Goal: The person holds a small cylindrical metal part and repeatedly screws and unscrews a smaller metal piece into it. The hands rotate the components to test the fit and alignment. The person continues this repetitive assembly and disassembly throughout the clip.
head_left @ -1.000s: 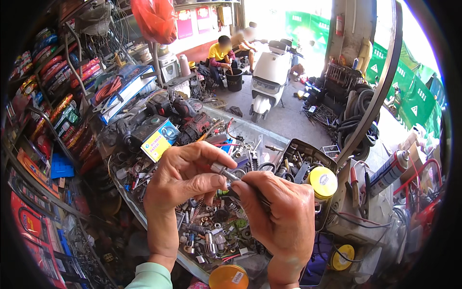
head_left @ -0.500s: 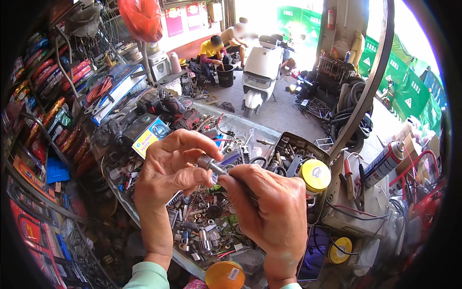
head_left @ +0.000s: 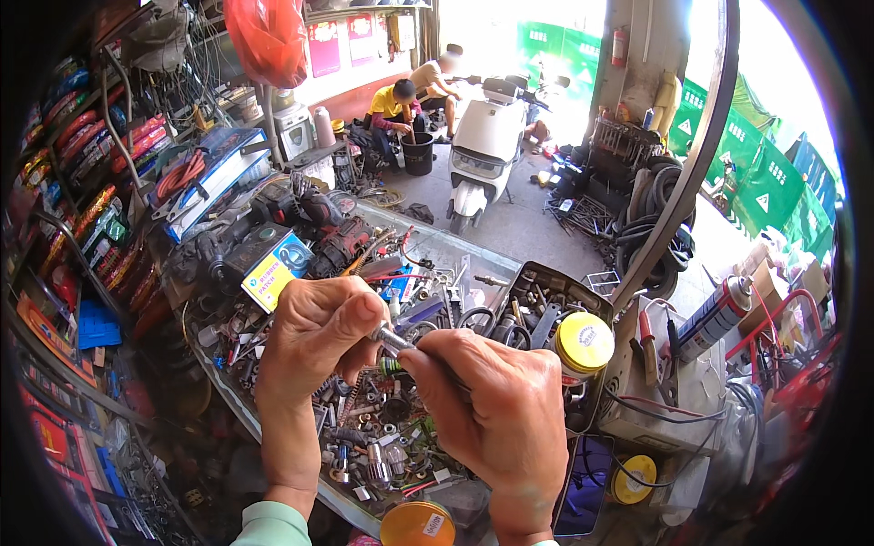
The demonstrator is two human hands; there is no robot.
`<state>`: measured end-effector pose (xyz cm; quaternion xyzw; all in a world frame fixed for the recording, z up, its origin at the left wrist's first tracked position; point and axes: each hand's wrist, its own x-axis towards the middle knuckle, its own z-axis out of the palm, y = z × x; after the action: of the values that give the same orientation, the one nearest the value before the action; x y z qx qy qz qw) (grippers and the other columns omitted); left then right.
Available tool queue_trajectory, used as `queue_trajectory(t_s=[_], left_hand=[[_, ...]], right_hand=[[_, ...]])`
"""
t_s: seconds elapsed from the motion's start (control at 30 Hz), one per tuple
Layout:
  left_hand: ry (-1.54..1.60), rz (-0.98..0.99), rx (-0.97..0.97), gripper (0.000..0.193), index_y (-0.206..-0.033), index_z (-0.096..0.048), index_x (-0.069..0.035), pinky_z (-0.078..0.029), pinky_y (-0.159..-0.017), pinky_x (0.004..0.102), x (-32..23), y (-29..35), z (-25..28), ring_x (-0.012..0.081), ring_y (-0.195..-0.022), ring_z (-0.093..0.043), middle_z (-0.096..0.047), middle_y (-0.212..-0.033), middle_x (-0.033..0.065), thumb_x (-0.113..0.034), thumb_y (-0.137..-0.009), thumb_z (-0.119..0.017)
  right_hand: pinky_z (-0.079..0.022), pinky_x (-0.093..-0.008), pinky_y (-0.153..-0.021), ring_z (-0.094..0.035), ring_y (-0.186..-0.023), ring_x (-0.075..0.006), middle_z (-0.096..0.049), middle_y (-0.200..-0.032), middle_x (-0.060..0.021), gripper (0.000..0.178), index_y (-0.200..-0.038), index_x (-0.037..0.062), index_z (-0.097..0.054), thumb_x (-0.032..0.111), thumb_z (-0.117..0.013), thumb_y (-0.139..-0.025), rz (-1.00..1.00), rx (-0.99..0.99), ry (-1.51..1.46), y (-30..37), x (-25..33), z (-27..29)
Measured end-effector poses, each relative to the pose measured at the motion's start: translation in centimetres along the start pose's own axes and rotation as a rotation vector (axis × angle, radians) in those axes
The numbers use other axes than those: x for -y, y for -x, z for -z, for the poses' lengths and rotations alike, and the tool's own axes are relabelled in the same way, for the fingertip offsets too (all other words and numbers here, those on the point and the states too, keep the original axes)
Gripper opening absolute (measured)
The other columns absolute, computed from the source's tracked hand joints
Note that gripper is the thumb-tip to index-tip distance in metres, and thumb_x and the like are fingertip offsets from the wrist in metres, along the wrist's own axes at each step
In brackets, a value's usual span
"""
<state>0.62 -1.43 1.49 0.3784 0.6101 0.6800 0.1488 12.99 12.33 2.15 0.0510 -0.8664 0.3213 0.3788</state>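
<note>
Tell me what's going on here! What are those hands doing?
Someone is holding a small metal part in front of them. The right hand grips one end, and the fingers of the left hand are at the other. Below is a glass counter scattered with little metal bits. Farther back, a person in yellow is by a black bucket, near a white scooter.

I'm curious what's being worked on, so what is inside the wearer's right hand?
A silvery metal piece sticks out of the right hand toward the left hand; anything deeper is covered by the fingers.
</note>
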Motion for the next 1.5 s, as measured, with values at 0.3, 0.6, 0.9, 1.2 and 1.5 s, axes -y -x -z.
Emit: queue_trajectory(t_s=[0.3,0.6,0.9,1.2,1.5], left_hand=[[0.182,-0.148,0.054,0.027,-0.104,-0.059,0.005,-0.038,-0.042,0.0159,0.3,-0.4,-0.3,0.0086,-0.063,-0.06,-0.061,-0.098,0.0128,-0.014,-0.086,-0.066],[0.236,-0.007,0.079,0.019,-0.1,-0.061,0.004,-0.037,-0.041,0.0168,0.1,-0.4,0.2,0.0069,-0.055,-0.056,-0.062,-0.074,0.0063,-0.01,-0.089,-0.063],[0.139,-0.021,0.117,0.029,-0.104,-0.061,0.005,-0.037,-0.042,0.0164,-0.2,-0.1,0.2,0.0052,-0.052,-0.055,-0.065,-0.073,0.0062,-0.018,-0.087,-0.066],[0.143,0.047,0.141,0.029,-0.098,-0.063,0.005,-0.038,-0.042,0.0172,-0.2,-0.2,0.6,0.0063,-0.048,-0.053,-0.061,-0.064,0.0054,-0.021,-0.086,-0.068],[0.097,-0.02,0.079,0.034,-0.087,-0.065,0.002,-0.036,-0.041,0.0168,0.7,-0.3,0.3,0.0054,-0.048,-0.053,-0.06,-0.063,0.0046,-0.033,-0.087,-0.068]], right_hand=[[-0.041,-0.0346,-0.039,-0.054,-0.045,-0.0261,-0.055,-0.061,-0.0075,0.015,-0.079,0.0072,-0.053,0.015,-0.063,-0.087,-0.01,-0.025,0.054,0.0,-0.4,-0.2],[-0.041,-0.0351,-0.039,-0.055,-0.045,-0.0268,-0.056,-0.062,-0.0081,0.015,-0.079,0.0067,-0.053,0.015,-0.062,-0.087,-0.007,-0.015,0.04,0.0,-0.3,-0.1],[-0.041,-0.0353,-0.039,-0.055,-0.045,-0.0267,-0.055,-0.062,-0.008,0.015,-0.079,0.0064,-0.052,0.014,-0.062,-0.087,-0.011,-0.025,0.04,0.0,-0.3,0.0],[-0.041,-0.0345,-0.039,-0.055,-0.046,-0.026,-0.055,-0.062,-0.0075,0.015,-0.079,0.0069,-0.052,0.014,-0.062,-0.087,-0.011,-0.014,0.029,0.0,-0.2,0.3],[-0.04,-0.0345,-0.038,-0.055,-0.045,-0.0253,-0.055,-0.062,-0.0079,0.014,-0.079,0.0062,-0.052,0.012,-0.061,-0.087,0.005,-0.006,0.001,0.1,-0.3,0.2]])
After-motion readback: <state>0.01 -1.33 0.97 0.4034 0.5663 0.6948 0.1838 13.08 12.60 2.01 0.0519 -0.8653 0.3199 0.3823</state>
